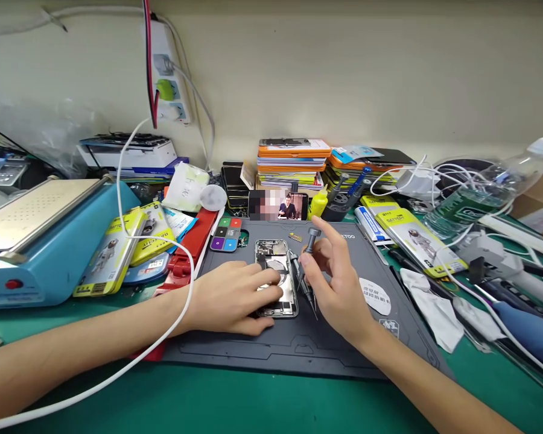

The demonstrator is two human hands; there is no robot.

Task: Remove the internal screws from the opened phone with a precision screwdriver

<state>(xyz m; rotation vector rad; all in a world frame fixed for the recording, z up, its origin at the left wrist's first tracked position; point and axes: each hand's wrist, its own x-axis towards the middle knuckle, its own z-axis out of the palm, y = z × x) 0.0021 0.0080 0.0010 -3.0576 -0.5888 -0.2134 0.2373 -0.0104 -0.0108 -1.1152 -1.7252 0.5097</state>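
An opened phone (290, 295) lies on a dark grey work mat (235, 346), its metal innards and circuit parts exposed. Across its left side and middle rests my left hand (235, 295), fingers spread over the phone and the thumb at its lower edge. My right hand (337, 280) pinches a grey screwdriver (314, 234) near its cap, thumb and fingers closed on it; its lower part is partly hidden. A dark slim tool with a pointed metal end (308, 296) shows between the phone and my right hand; I cannot tell whether it is separate.
Behind the mat a propped phone (294, 206) plays a video beside a yellow bottle (317, 204). A colored screw tray (226, 234) sits at left near a blue machine (54, 253). Battery packs (419, 238) and a tilted plastic bottle (475, 202) lie right. A white cable (187, 301) crosses my left forearm.
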